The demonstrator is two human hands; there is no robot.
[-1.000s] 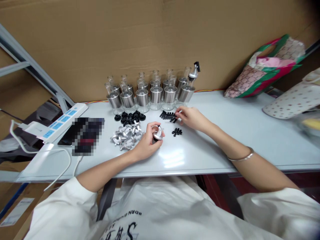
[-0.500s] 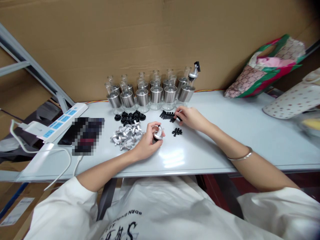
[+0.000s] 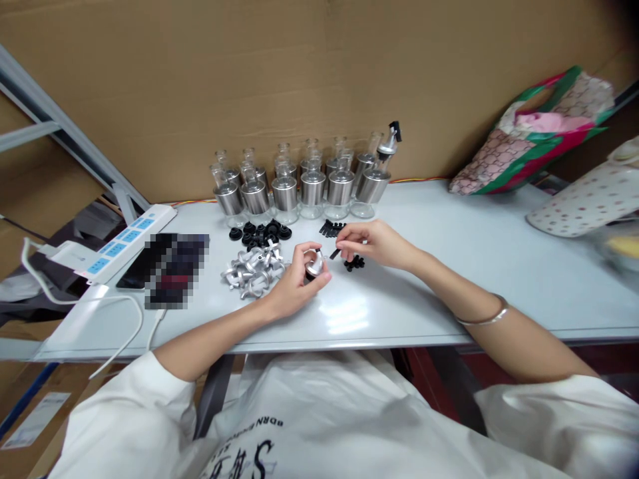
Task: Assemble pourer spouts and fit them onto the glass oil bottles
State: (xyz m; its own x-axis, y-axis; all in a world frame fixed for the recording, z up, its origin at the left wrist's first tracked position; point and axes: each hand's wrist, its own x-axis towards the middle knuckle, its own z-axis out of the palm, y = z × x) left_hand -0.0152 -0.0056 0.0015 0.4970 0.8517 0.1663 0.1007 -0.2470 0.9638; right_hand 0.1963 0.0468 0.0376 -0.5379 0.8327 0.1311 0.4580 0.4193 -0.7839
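Note:
My left hand (image 3: 295, 287) is closed around a silver pourer spout (image 3: 315, 265) with a black base and a small dark tip. Just to its right, my right hand (image 3: 372, 245) pinches a small black flap (image 3: 335, 253) by one end, apart from the spout. Several like black flaps (image 3: 330, 229) lie in a row behind my right hand. Small black caps (image 3: 355, 263) are heaped under its fingers, partly hidden. To the left are a pile of silver spout parts (image 3: 253, 271) and, behind it, black rubber stoppers (image 3: 259, 234).
Two rows of glass bottles with steel sleeves (image 3: 285, 194) stand at the back; the front right one carries a fitted pourer (image 3: 388, 143). A power strip (image 3: 127, 239) and blurred-out phones (image 3: 172, 269) lie left. A patterned bag (image 3: 504, 150) and a dotted pouch (image 3: 574, 199) are right.
My right hand has come left and towards me from the row of black flaps, bringing one flap close to the spout. My left hand has stayed almost still.

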